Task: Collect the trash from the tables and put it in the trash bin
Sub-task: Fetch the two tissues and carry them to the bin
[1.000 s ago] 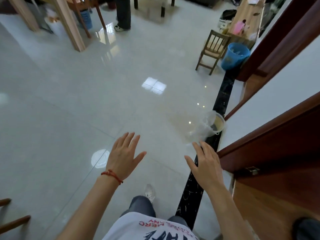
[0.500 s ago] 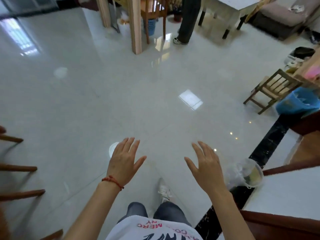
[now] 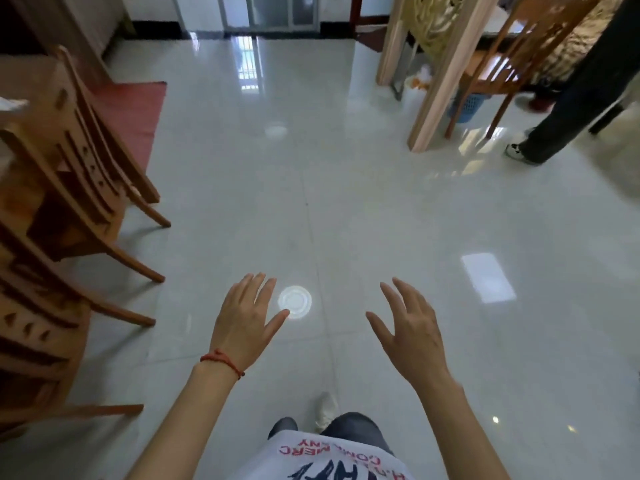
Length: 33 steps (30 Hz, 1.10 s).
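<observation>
Since half a second ago my view has swung left: the clear cup by the black strip is out of sight, and stacked wooden chairs [image 3: 69, 188] fill the left side. Both hands are empty with fingers spread, left hand [image 3: 244, 322] and right hand [image 3: 412, 336]. I judge I'm between pickups, walking to find trash. A round white lid [image 3: 295, 301] lies flat on the floor [image 3: 381, 209] just past my left fingertips; being round, it has no long axis. Next I'd need to stoop for it.

Glossy pale tile floor [image 3: 346, 209]; round white plastic lid [image 3: 294, 301] flat on it; red mat [image 3: 133, 109] far left.
</observation>
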{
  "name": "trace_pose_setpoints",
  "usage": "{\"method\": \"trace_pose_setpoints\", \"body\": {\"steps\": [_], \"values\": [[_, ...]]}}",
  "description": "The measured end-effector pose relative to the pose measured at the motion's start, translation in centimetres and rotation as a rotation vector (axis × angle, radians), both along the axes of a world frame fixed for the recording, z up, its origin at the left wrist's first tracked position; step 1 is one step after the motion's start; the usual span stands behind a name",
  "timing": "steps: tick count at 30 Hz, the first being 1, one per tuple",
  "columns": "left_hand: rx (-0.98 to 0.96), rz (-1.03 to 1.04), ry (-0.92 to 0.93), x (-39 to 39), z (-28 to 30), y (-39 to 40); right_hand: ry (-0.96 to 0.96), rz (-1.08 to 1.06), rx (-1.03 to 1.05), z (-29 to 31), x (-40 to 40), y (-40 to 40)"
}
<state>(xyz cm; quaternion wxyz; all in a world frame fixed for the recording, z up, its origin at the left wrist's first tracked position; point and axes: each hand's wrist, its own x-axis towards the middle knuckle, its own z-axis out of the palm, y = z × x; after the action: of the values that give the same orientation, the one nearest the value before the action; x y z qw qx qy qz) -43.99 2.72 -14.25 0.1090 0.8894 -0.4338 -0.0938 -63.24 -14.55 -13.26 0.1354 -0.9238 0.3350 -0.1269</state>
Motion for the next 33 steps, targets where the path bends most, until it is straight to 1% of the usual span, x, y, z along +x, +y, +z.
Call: {"method": "trace_pose_setpoints", "body": {"steps": [7, 12, 19, 22, 26, 33], "values": [[-0.016, 0.084, -0.012, 4.0, 0.4, -5.8, 0.021, 0.108, 0.006, -0.2, 5.6, -7.4], [-0.007, 0.108, -0.015, 9.4, -0.2, -9.8, 0.036, 0.148, 0.023, -1.0, 11.5, -11.6], [-0.02, 0.127, -0.003, 21.3, -2.1, -16.2, 0.067, 0.168, 0.022, -2.1, 23.8, -18.4], [-0.026, 0.129, 0.017, 26.5, -1.9, -18.6, 0.07, 0.177, 0.04, -1.9, 29.4, -21.0], [-0.032, 0.118, -0.003, 33.3, -1.5, -21.7, 0.07, 0.175, 0.051, -1.2, 36.3, -24.2], [-0.032, 0.153, 0.041, 42.3, -2.2, -26.7, 0.122, 0.194, 0.096, -2.1, 45.5, -29.2]]}}
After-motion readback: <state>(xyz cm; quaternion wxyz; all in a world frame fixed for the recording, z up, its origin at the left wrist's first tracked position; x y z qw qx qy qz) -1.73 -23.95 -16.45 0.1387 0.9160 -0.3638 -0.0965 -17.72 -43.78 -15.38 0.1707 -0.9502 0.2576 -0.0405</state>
